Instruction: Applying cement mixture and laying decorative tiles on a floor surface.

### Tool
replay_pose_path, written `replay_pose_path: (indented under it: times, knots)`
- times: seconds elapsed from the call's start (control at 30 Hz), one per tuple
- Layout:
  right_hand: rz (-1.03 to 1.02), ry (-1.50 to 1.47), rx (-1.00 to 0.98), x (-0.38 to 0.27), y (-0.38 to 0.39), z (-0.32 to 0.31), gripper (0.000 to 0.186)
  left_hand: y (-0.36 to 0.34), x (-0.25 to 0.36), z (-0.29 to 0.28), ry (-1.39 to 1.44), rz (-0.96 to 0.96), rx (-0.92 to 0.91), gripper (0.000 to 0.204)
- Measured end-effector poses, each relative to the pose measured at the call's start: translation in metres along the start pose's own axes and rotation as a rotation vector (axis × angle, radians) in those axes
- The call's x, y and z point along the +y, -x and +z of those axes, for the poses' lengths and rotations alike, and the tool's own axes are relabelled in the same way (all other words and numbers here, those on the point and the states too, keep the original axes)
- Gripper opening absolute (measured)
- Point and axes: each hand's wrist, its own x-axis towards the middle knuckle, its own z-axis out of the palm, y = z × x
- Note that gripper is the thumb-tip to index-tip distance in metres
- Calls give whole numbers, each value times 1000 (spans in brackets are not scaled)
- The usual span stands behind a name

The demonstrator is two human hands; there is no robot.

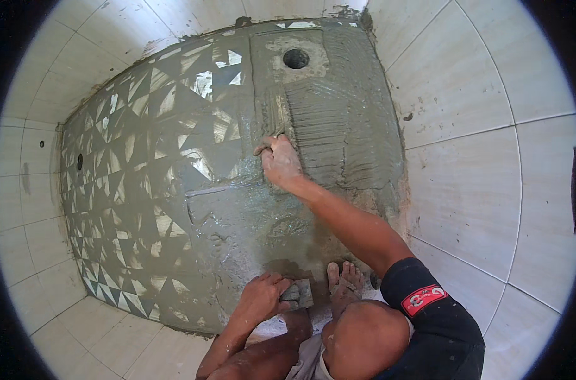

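Note:
My right hand is closed round the handle of a notched trowel smeared with mortar. The trowel's narrow blade lies against wet grey mortar, which carries combed ridges on its right side. Low in the picture, by my feet, my left hand grips a small flat, mortar-coated piece with a squared end; its exact kind cannot be made out. Left of the trowel spread patterned floor tiles, with triangles showing through a grey smear.
A round drain hole opens in the floor at the far end. Smoother wet mortar lies between my hands. My bare foot rests near its edge. Pale tiled walls enclose the floor; a small dark hole shows at left.

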Motion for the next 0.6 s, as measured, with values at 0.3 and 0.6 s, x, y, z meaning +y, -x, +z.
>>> replay_pose_path:
  times: [0.3, 0.6]
  knots:
    - [-21, 84, 8, -11, -13, 16, 22, 14, -4, 6, 82, -89, 23, 58]
    - [59, 166, -66, -5, -4, -3, 24, 4, -4, 0, 17, -64, -20, 56]
